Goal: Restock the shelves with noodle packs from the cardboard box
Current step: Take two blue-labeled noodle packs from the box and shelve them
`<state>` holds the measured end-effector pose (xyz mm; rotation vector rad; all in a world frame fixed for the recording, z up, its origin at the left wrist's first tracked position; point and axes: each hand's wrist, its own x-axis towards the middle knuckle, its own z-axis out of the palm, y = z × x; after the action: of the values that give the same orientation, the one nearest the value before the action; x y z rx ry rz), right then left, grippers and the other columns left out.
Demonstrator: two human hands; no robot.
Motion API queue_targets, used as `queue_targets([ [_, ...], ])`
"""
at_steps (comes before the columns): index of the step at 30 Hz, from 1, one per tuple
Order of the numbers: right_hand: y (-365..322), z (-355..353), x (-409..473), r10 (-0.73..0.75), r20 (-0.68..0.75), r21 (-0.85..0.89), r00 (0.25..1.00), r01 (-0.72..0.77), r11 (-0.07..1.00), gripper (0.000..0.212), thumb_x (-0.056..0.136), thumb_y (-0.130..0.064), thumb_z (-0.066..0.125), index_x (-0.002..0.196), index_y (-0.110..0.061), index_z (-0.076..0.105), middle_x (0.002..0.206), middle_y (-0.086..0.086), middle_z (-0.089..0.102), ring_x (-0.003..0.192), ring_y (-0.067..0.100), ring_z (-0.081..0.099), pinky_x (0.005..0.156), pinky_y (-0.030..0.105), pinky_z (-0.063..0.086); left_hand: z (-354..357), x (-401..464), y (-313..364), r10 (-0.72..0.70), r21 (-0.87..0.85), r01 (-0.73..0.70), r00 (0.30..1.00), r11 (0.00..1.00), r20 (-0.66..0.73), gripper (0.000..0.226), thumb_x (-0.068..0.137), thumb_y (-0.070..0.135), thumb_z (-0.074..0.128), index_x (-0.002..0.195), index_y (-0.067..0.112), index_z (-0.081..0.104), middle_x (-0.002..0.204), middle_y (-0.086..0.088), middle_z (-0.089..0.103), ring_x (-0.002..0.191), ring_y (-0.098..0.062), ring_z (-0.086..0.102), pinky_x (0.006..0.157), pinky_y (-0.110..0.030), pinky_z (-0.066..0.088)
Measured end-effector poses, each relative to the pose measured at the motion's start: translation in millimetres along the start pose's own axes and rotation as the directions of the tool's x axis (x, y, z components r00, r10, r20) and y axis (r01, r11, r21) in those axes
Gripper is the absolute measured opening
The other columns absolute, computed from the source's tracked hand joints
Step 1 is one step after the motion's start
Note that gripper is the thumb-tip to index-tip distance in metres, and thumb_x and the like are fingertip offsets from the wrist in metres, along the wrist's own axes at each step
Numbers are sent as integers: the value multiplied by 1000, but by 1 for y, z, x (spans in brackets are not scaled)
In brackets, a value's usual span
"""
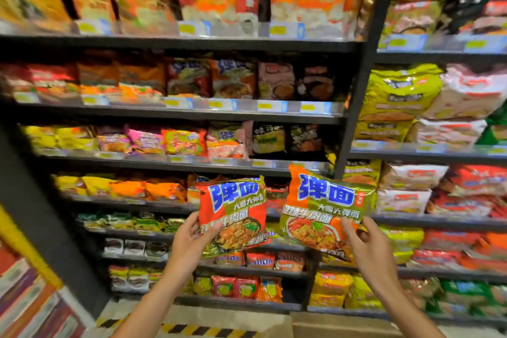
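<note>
Now mid-restock, with one pack per hand, both raised in front of the shelves. Left hand gripping the lower left corner of the left pack, thumb on the printed face, fingers curled behind. Right hand pinching the lower right edge of the right pack, thumb on the front, fingers behind. Both packs upright, faces toward the camera, side by side and just apart, held clear of any shelf and touching none. Same red, orange and gold wrapper with blue characters visible in a row on the second shelf from the top, and again one shelf lower, so likely headed for one of those, though which cannot be told. Box only partly in view at the bottom edge, between the forearms; contents hidden, so remaining stock unknown. Shelves around mostly full, rows of packets along every level, with darker gaps at the right end of the middle shelves. Judged from this: two packs out of the box but not yet placed; still left is setting both into their row, then going back to the box for whatever it holds. Overall progress cannot be fixed from this view.
</note>
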<state>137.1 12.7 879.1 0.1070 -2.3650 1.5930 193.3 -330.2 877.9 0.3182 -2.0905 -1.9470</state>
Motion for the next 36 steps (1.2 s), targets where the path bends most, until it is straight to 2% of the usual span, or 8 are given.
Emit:
queue_targets([
  [3,-41,49,6,-24,-17,-2,1000,24,1000,19,94,-37,62,80,-24,58,79,-2,66,76,16,65,62,26,50,-54,18,13,36,-13,-37,999,999,-25,35,85,25,75,119,27,63,106,10,75,95,-1,70,69,-16,56],
  [6,-79,97,16,-59,3,5,998,59,998,11,94,-34,62,90,-25,64,86,-6,70,78,0,67,67,20,54,-108,39,30,83,-20,-84,996,996,-28,34,87,23,74,119,27,63,105,14,75,94,2,69,71,-13,56],
  [10,-119,146,21,-82,-6,50,997,82,995,16,93,-39,61,98,-25,67,88,-9,73,83,8,71,71,29,56,-168,68,47,133,-12,-133,991,991,-19,33,89,25,72,120,30,62,109,16,73,98,3,68,73,-12,55],
  [16,-148,186,32,-19,14,54,1000,18,998,39,90,-49,60,97,-11,64,92,9,72,89,26,70,90,49,55,-208,109,62,149,-7,-150,988,989,-25,31,85,36,73,114,37,62,108,20,71,100,3,66,83,-25,51],
  [22,-169,196,56,-22,-28,36,999,23,999,61,81,-57,57,85,4,57,77,21,62,65,20,59,69,25,49,-210,149,71,215,-5,-215,977,977,7,34,88,32,71,120,34,62,112,19,72,104,2,66,85,-22,49],
  [26,-174,209,83,-9,-34,39,999,10,999,30,90,-50,60,105,-25,67,92,-15,74,90,18,68,84,40,52,-203,174,80,239,-8,-239,971,971,0,30,90,27,69,116,41,60,107,19,71,100,14,61,79,-12,48],
  [29,-179,218,106,-72,-21,70,997,74,995,23,92,-47,58,105,-31,68,97,-14,74,91,11,69,89,43,54,-199,199,92,274,5,-274,962,962,-4,30,93,26,66,119,40,57,114,23,63,94,28,53,75,-5,45],
  [36,-189,231,155,-88,-66,159,994,98,982,16,94,-37,60,103,-27,68,95,-15,74,82,-4,68,78,27,49,-193,271,132,408,10,-408,911,913,-54,38,93,26,67,130,27,58,117,18,67,104,13,60,79,-6,49],
])
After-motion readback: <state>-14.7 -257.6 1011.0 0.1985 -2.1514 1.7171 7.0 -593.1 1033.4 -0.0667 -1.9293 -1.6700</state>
